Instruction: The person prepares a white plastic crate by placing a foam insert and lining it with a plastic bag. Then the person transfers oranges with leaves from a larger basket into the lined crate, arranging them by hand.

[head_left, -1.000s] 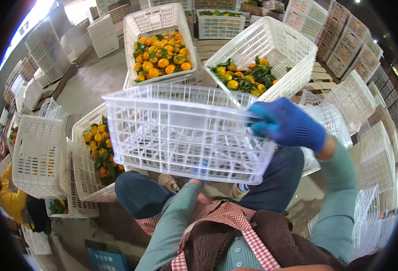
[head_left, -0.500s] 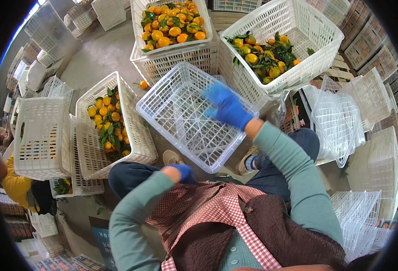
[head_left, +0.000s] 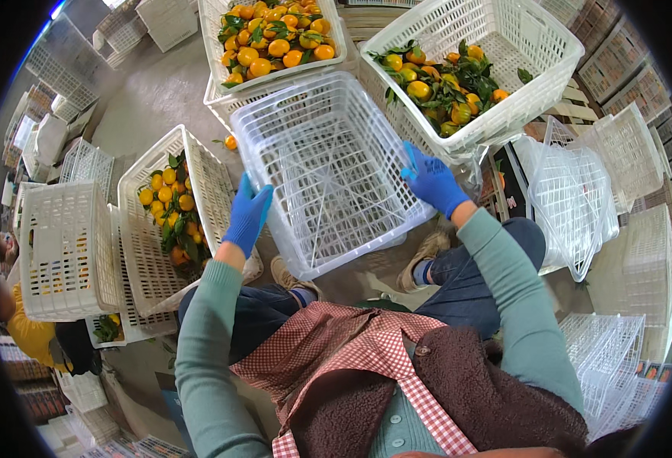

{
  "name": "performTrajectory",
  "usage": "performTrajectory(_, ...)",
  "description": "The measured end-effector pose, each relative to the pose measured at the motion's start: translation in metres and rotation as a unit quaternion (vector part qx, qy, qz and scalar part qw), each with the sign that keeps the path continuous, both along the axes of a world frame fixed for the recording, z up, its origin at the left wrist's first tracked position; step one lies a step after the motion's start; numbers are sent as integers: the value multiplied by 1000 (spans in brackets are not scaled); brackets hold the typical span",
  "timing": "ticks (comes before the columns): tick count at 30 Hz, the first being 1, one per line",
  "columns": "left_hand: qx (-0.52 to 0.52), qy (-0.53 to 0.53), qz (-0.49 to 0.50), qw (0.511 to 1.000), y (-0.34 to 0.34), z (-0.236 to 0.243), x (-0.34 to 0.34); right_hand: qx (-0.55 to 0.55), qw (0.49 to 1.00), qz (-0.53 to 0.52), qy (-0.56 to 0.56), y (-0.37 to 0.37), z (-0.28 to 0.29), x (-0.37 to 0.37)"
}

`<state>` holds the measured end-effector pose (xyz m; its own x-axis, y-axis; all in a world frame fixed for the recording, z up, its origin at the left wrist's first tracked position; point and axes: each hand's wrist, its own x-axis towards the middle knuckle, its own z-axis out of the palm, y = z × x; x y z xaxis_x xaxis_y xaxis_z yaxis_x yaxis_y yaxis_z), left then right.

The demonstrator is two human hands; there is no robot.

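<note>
A clear plastic crate with a lattice bottom and nothing in it is between my two blue-gloved hands. My left hand presses against its left side, the thumb by the rim. At the right rim, my right hand grips the edge with its thumb pointing up. Just beyond the crate stands a white crate heaped with orange citrus fruit and green leaves. To the right of it, a larger white crate holds fruit with leaves at its bottom.
Left of my knee, a tilted white crate contains yellow-orange fruit. Another white crate is beside it, near a person in a yellow sleeve. One loose fruit lies on the floor. Clear crates are stacked at the right.
My left hand has come up from my lap to the crate's left side. My right hand has moved from inside the crate to its right rim. The crate has turned and shifted slightly away.
</note>
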<state>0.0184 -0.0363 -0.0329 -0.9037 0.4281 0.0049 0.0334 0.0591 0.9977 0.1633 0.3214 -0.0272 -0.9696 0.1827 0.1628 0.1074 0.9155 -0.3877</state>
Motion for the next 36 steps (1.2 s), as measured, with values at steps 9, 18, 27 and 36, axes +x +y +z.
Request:
performTrajectory(9,-64,-28,29,997,19,-64,-46,-13,995,-84,-46,-35,-34,15)
performTrajectory(18,-20,-24,37,999,39,-43,-41,1,995,-98,-35,-28,-20,11)
performTrajectory(27,-44,-106,98,989,38,-40,-25,-35,992,-97,-70,-32,-28,20)
performTrajectory(36,-52,-91,120,987,33,-45,-47,-36,991,-107,-70,-42,-24,-4)
